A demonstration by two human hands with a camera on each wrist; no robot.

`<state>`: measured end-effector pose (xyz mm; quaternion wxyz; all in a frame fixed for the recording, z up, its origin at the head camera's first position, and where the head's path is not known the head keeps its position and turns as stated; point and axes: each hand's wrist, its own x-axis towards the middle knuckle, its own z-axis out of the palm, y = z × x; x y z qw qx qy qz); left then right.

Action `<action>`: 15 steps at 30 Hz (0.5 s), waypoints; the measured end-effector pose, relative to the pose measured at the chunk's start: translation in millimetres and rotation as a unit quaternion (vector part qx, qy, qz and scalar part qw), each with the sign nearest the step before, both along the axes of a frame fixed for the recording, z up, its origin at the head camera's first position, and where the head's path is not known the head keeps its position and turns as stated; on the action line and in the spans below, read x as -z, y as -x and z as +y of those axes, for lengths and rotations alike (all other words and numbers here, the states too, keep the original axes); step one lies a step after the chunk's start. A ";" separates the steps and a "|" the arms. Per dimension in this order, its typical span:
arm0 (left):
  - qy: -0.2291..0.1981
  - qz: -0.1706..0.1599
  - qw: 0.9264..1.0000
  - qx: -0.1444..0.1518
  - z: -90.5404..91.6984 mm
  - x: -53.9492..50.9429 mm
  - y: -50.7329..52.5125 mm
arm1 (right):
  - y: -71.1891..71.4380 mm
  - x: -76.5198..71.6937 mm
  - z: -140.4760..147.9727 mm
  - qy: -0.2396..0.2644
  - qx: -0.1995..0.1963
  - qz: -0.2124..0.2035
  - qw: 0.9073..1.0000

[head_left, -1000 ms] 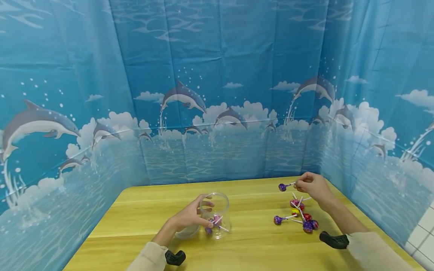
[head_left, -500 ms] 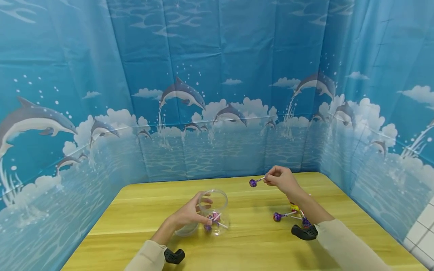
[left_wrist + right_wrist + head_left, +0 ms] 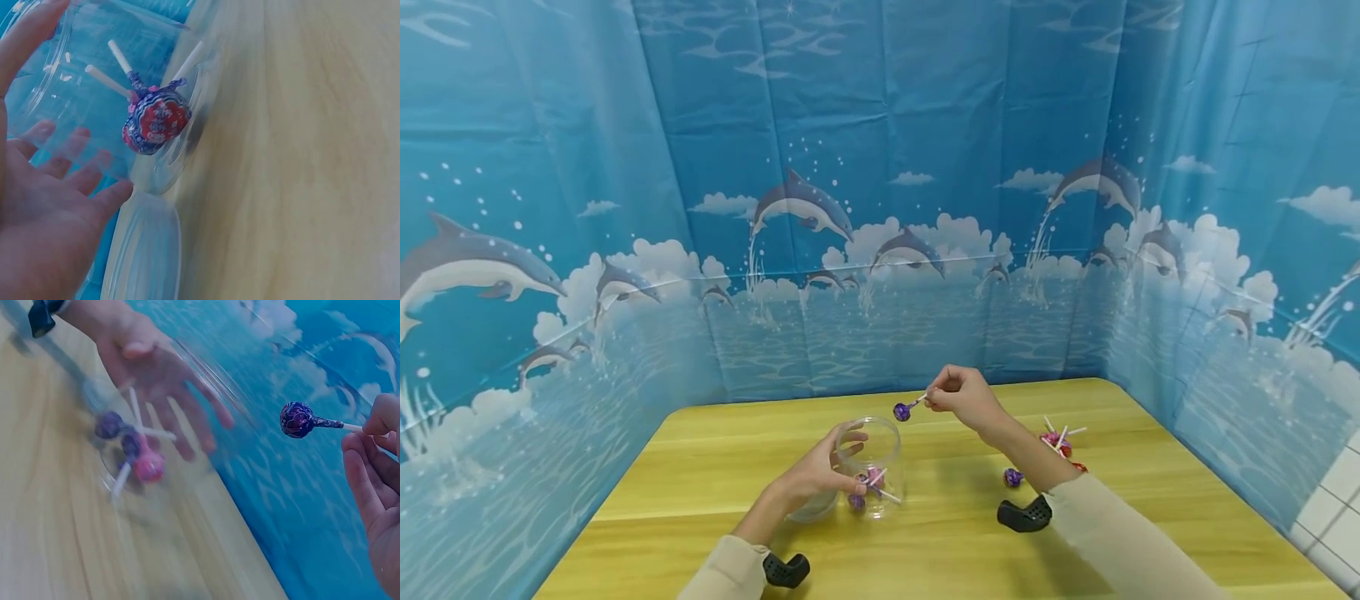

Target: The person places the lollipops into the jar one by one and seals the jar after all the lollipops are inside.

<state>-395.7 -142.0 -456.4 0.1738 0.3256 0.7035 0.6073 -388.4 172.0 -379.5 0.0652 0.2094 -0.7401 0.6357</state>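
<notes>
Near the middle of the table stands a clear plastic jar [image 3: 889, 457], upright and without a lid on it. My left hand [image 3: 814, 473] holds it from the side, thumb in front and fingers spread round the back. Inside lie several wrapped lollipops [image 3: 157, 122], purple, red and pink, with white sticks. My right hand [image 3: 972, 404] pinches the white stick of a purple lollipop [image 3: 296, 420]. In the head view that lollipop's head [image 3: 902, 412] hangs at the jar's upper right, just outside the rim.
A clear round lid [image 3: 812, 507] lies left of the jar, partly behind the left wrist. To the right, a small pile of lollipops [image 3: 1057, 443] and one purple lollipop [image 3: 1013, 477] lie partly hidden by the right arm. A blue dolphin curtain [image 3: 865, 333] stands behind the table.
My right hand has carried the purple lollipop leftward from above the pile to beside the jar's rim. The left hand stays at the jar.
</notes>
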 end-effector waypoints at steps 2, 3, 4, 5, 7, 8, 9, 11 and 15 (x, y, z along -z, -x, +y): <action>-0.012 0.003 1.000 0.002 0.6 1.3 -0.8 | -1.0 1.2 -12.8 -0.011 -0.014 0.005 1.000; -0.015 0.005 1.000 0.002 0.6 2.2 -1.2 | -1.3 2.4 -19.0 -0.016 -0.021 0.006 1.000; -0.017 0.006 1.000 0.000 0.6 3.1 -1.4 | -1.4 3.6 -24.7 -0.023 -0.028 0.006 0.999; -0.020 0.007 1.000 -0.001 0.6 4.3 -1.4 | -1.5 4.6 -30.2 -0.030 -0.035 0.008 0.999; -0.022 0.003 1.000 -0.007 0.7 6.2 -1.0 | -0.6 6.5 -39.5 -0.041 -0.045 0.013 0.998; -0.025 0.001 1.000 -0.010 1.3 6.9 -0.3 | -0.1 6.9 -43.4 -0.043 -0.048 0.016 0.998; -0.027 -0.003 1.000 -0.011 2.0 7.2 0.5 | 0.8 7.3 -46.7 -0.044 -0.050 0.019 0.998; -0.032 -0.006 0.999 -0.009 3.5 7.0 1.6 | 2.1 7.6 -52.5 -0.051 -0.050 0.026 0.997; -0.031 -0.004 1.000 -0.003 4.6 5.3 1.9 | 4.8 7.8 -63.7 -0.082 -0.058 0.034 0.994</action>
